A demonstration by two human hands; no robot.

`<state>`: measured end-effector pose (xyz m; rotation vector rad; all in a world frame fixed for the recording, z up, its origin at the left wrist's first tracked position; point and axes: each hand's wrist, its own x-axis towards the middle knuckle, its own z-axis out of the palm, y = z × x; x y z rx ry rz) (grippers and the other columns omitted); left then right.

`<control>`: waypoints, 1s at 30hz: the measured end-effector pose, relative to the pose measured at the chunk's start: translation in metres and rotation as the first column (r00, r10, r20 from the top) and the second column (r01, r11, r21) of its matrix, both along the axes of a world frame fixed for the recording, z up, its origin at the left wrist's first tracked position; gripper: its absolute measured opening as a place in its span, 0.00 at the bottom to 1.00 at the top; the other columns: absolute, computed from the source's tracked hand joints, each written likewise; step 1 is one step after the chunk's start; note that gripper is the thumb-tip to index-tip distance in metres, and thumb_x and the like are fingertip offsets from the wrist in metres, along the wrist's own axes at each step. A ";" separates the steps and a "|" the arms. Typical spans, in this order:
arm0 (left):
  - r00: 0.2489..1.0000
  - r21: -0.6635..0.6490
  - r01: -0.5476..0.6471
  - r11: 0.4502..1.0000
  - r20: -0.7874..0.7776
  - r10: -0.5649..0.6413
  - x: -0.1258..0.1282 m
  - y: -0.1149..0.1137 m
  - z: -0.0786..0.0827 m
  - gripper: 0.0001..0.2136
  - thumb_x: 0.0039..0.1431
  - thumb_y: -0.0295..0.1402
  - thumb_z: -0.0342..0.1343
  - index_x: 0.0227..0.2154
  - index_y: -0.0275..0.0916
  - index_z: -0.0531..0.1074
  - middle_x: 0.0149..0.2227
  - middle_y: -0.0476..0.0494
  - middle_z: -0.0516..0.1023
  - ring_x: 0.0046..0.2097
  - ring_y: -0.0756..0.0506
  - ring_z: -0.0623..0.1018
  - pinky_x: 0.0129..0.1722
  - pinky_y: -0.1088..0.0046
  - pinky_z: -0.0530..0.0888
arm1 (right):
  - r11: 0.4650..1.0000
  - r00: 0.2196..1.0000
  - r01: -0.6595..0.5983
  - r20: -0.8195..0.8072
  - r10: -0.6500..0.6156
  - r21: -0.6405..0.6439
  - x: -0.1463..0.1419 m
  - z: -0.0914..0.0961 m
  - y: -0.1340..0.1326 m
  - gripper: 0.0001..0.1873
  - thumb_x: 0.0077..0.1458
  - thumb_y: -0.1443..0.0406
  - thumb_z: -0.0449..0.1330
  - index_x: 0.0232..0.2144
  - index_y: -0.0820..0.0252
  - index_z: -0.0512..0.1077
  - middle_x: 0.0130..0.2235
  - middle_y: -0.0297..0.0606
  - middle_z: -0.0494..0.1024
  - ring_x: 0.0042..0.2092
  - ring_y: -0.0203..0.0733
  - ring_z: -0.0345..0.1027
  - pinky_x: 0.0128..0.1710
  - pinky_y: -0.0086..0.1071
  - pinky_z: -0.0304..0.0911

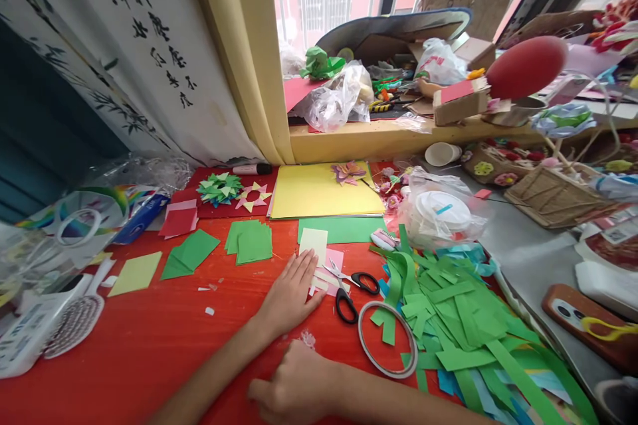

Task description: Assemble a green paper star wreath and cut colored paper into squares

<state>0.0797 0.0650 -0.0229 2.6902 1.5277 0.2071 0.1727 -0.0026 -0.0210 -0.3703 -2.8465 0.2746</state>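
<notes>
Here, pale paper [314, 240] lies beyond both hands [290, 295] [302, 382], touching the left.

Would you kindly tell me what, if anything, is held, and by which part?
The left hand rests on pale paper, gripping nothing; whether the curled right hand holds anything is unclear.

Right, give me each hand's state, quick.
Left hand: open, palm down, fingertips on the pale paper.
Right hand: closed, fingers curled; whether it holds anything cannot be told.
</notes>
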 end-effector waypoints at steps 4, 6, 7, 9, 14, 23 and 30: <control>1.000 0.031 0.001 1.000 0.025 -0.002 0.002 -0.001 0.001 0.27 0.62 0.42 0.39 0.60 0.31 0.50 0.62 0.37 0.54 0.63 0.42 0.53 0.61 0.60 0.55 | 0.999 1.000 -0.026 0.017 0.026 -0.035 0.004 0.000 0.000 0.08 0.51 0.63 0.48 0.26 0.58 0.65 0.14 0.31 0.69 0.14 0.36 0.60 0.14 0.26 0.43; 0.999 0.031 0.003 1.000 0.045 -0.004 0.002 -0.001 0.002 0.26 0.61 0.41 0.40 0.59 0.31 0.52 0.61 0.36 0.56 0.62 0.42 0.55 0.61 0.60 0.57 | 0.997 0.999 -0.052 0.007 0.053 -0.053 0.006 0.000 0.001 0.07 0.51 0.64 0.49 0.27 0.59 0.65 0.16 0.30 0.71 0.16 0.35 0.62 0.15 0.27 0.42; 0.998 0.026 0.000 1.000 0.056 -0.001 0.003 -0.001 0.003 0.26 0.61 0.40 0.40 0.58 0.31 0.53 0.60 0.36 0.57 0.62 0.42 0.56 0.60 0.60 0.57 | 0.996 0.998 -0.064 -0.003 0.063 -0.060 0.007 0.000 0.001 0.06 0.51 0.65 0.49 0.28 0.59 0.65 0.17 0.30 0.72 0.17 0.35 0.62 0.15 0.28 0.41; 0.997 0.017 -0.013 1.000 0.075 0.012 0.003 0.000 0.004 0.26 0.60 0.40 0.41 0.58 0.31 0.54 0.61 0.35 0.56 0.62 0.41 0.56 0.60 0.59 0.58 | 0.995 0.997 -0.075 -0.019 0.074 -0.064 0.008 0.001 0.002 0.06 0.50 0.66 0.49 0.29 0.60 0.65 0.19 0.30 0.73 0.18 0.35 0.63 0.16 0.28 0.40; 0.997 0.024 -0.016 1.000 0.074 0.014 0.002 0.002 0.001 0.28 0.60 0.40 0.41 0.58 0.27 0.52 0.62 0.32 0.50 0.64 0.39 0.50 0.61 0.56 0.53 | 0.998 0.999 -0.042 0.017 0.043 -0.036 0.004 0.002 0.000 0.06 0.50 0.66 0.50 0.30 0.59 0.67 0.18 0.29 0.71 0.19 0.34 0.60 0.17 0.30 0.42; 0.993 0.006 0.012 1.000 0.117 -0.012 0.000 0.003 -0.005 0.29 0.60 0.41 0.41 0.58 0.22 0.54 0.62 0.29 0.51 0.63 0.38 0.50 0.61 0.58 0.53 | 0.752 0.721 0.659 -0.272 -0.637 -0.013 0.031 0.027 0.013 0.13 0.55 0.69 0.47 0.43 0.64 0.65 0.36 0.43 0.73 0.38 0.42 0.67 0.36 0.34 0.63; 0.980 0.050 0.006 0.999 0.196 -0.016 0.002 0.001 -0.006 0.27 0.60 0.39 0.41 0.57 0.23 0.55 0.61 0.28 0.53 0.63 0.38 0.52 0.61 0.58 0.54 | 0.491 0.494 0.869 -0.062 -0.867 0.053 0.085 0.017 0.034 0.25 0.48 0.64 0.54 0.50 0.67 0.62 0.51 0.51 0.65 0.53 0.51 0.59 0.50 0.42 0.59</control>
